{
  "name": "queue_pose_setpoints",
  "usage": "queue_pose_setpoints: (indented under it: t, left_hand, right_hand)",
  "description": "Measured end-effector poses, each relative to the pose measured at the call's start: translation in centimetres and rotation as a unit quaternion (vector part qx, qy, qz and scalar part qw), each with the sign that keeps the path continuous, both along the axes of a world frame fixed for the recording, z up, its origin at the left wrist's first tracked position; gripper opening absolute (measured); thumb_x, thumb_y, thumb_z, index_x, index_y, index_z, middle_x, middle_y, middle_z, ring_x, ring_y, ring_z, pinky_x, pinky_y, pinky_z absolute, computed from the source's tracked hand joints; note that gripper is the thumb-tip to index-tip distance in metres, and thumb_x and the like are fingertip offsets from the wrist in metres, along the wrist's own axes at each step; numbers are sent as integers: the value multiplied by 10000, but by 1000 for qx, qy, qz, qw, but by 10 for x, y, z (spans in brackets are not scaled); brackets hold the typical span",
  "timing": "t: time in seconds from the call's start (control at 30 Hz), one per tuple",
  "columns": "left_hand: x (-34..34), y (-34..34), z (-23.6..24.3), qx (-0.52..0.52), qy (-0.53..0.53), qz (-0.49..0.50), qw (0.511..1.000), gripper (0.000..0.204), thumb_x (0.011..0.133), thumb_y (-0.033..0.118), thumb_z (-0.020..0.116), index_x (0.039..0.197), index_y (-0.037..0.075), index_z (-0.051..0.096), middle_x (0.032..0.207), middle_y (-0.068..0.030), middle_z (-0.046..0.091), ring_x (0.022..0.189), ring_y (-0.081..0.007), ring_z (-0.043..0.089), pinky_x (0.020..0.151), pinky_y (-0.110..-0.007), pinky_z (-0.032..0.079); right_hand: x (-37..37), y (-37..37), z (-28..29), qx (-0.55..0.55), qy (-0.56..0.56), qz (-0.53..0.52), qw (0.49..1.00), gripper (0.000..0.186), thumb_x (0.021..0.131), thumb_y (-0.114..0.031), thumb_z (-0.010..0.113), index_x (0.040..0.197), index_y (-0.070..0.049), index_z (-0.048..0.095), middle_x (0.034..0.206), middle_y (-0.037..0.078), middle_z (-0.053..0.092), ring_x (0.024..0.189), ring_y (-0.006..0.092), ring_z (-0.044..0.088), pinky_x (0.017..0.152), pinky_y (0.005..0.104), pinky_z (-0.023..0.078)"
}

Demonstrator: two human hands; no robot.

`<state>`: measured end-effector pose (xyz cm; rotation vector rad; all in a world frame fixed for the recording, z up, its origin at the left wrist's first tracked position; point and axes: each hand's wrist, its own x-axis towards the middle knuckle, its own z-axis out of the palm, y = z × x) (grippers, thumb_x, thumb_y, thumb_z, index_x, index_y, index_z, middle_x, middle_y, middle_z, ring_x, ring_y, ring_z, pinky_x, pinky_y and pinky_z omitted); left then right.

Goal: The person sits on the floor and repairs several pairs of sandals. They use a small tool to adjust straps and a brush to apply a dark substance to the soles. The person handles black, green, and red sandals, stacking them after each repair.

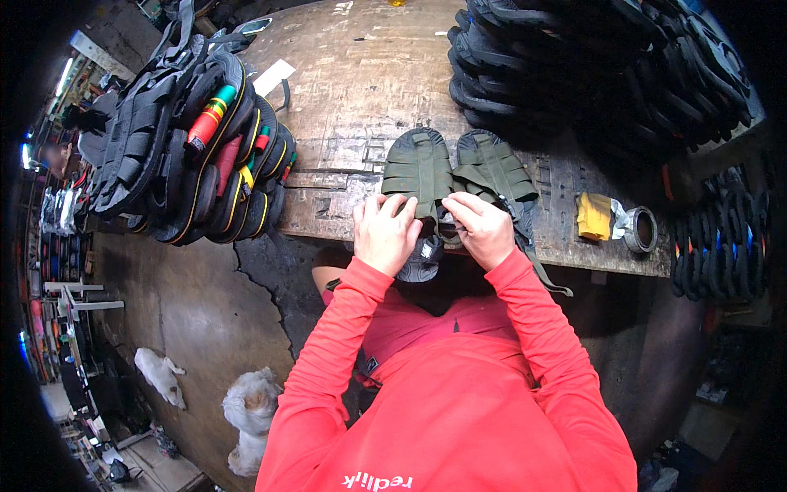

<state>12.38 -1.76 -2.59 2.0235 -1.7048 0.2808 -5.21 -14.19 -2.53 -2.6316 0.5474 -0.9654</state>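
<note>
An olive-green strapped sandal lies toe-away at the table's near edge, its dark heel end sticking out past that edge. My left hand grips the sandal's left side, fingers bent over the straps. At its right side, my right hand pinches the green strap near the heel; the fingertips partly hide what they hold. Just to the right rests the matching sandal, with a loose strap end hanging over the table edge.
On the worn wooden table, finished sandals are heaped left and black sandals stacked right. A yellow cloth-like piece lies beside a tape roll. Two white dogs are on the floor, lower left.
</note>
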Motion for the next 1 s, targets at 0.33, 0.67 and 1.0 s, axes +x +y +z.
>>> queue_pose_setpoints:
  t: [0.33,0.67,1.0]
  left_hand:
    - [-3,-1,0,-10,9,19,1000,319,799,236,756,1096,120,747,1106,-16,690,1056,-276,591,918,-448,438]
    - [-5,0,1,-8,20,22,1000,306,796,241,765,1071,107,748,1106,-18,698,1058,-271,601,931,-448,436]
    - [-6,-2,0,-22,-4,18,1000,254,794,238,769,1002,92,772,1083,-18,713,1056,-256,608,949,-440,432]
  right_hand:
    - [5,9,-3,-93,40,-9,995,328,793,-80,694,1116,-26,671,994,85,667,777,243,702,649,349,578]
    - [0,4,3,-8,-16,-53,998,336,784,-1,746,1113,-47,701,977,102,680,751,274,707,636,356,584]
    - [8,12,-6,-18,-10,-37,999,314,771,-20,741,1081,-42,696,909,87,650,689,259,685,586,352,562]
